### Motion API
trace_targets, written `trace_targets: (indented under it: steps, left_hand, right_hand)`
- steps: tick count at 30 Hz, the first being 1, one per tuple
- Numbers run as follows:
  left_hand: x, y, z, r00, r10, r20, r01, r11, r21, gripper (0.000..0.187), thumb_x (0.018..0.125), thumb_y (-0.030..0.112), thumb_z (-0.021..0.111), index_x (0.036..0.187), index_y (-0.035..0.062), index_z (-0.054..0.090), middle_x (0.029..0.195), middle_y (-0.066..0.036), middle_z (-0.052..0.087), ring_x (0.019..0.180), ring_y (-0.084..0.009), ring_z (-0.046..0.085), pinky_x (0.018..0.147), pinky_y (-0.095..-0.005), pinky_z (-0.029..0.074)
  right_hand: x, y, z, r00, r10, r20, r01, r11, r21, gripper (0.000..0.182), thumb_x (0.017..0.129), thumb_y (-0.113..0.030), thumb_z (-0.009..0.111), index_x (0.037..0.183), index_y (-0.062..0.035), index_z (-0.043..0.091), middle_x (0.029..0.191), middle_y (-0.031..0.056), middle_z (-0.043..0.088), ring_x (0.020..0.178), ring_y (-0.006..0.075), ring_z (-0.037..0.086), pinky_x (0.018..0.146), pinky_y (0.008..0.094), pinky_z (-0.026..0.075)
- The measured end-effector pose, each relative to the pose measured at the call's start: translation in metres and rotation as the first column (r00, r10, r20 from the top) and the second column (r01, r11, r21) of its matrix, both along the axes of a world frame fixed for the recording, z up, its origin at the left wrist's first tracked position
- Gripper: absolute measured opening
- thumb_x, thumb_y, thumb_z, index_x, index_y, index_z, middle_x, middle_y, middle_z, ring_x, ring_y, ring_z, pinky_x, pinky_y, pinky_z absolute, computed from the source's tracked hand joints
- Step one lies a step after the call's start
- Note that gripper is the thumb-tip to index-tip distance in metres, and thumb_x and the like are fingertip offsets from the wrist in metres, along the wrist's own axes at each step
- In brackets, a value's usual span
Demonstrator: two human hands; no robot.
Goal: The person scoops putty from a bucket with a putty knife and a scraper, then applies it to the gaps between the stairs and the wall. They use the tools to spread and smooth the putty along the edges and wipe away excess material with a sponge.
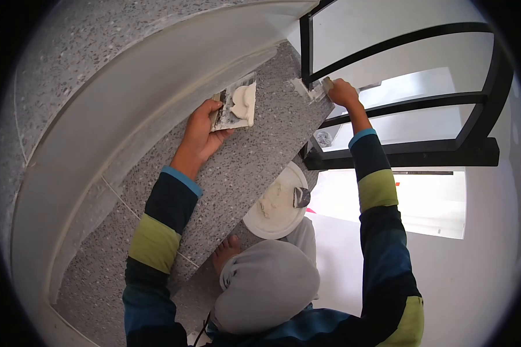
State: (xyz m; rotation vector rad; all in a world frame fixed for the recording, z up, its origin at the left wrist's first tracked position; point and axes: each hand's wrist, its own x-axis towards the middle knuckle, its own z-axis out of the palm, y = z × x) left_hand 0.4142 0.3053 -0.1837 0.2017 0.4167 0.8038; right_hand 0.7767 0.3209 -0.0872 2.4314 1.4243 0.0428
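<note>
Working white paste (316,93) onto the terrazzo stair tread (214,168), beside the foot of the black railing (306,52), looks to be the step in hand. The right hand (344,96) has its grip closed around a scraper (328,85), partly hidden by the fingers, at that patch. The left hand (200,133) clamps its grip on a flat plate (224,119) bearing a paste dollop (244,104). The next move probably calls for a light, level stroke.

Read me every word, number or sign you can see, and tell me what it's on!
No words, numbers or signs can be read.
The flat plate in the left hand shows only smears and white paste.
Tiny marks on the bright panel are too small to read.
</note>
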Motion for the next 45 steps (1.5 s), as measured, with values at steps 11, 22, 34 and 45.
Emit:
trace_targets:
  steps: [11,22,34,45]
  left_hand:
    - [0.001,-0.001,0.001,1.0,0.008,-0.031,-0.007,1.0,0.03,0.02,0.086,0.018,0.047,0.095,0.001,0.051,0.083,-0.01,0.061,0.067,-0.0168,0.061,0.053,-0.0281,0.051]
    - [0.015,-0.029,0.037,0.968,-0.06,-0.242,0.087,0.991,0.103,0.023,0.086,0.015,0.042,0.099,-0.0024,0.049,0.086,-0.012,0.062,0.072,-0.0184,0.063,0.053,-0.0289,0.054]
    - [0.024,-0.052,0.077,0.968,0.086,-0.237,-0.003,0.944,0.329,0.025,0.09,0.016,0.044,0.11,0.0009,0.045,0.088,-0.006,0.058,0.068,-0.0134,0.06,0.053,-0.0241,0.052]
    - [0.041,-0.085,0.067,0.932,0.315,-0.179,-0.111,0.72,0.685,0.033,0.089,0.028,0.058,0.108,0.0019,0.05,0.086,0.0,0.054,0.072,-0.0049,0.05,0.059,-0.0207,0.042]
  right_hand:
    - [-0.033,-0.037,-0.008,0.897,0.425,0.118,-0.424,0.905,-0.035,0.016,0.07,-0.01,0.052,0.078,-0.0034,0.065,0.084,0.0197,0.064,0.079,0.0364,0.062,0.069,0.0442,0.05]
    - [-0.123,-0.136,0.04,0.664,0.747,-0.032,-0.607,0.563,0.56,0.026,0.074,0.0,0.055,0.099,-0.0047,0.063,0.091,0.0136,0.061,0.078,0.0327,0.059,0.066,0.0383,0.049]
    - [-0.113,-0.208,0.007,0.697,0.573,-0.432,-0.121,0.687,0.716,0.034,0.073,-0.003,0.059,0.106,-0.0028,0.058,0.1,0.0112,0.062,0.078,0.0206,0.062,0.059,0.0305,0.051]
    - [-0.153,-0.226,-0.018,-0.464,0.413,-0.784,0.668,0.744,-0.004,0.029,0.084,-0.008,0.058,0.11,0.0022,0.051,0.103,0.0098,0.06,0.09,0.0173,0.061,0.074,0.0322,0.053]
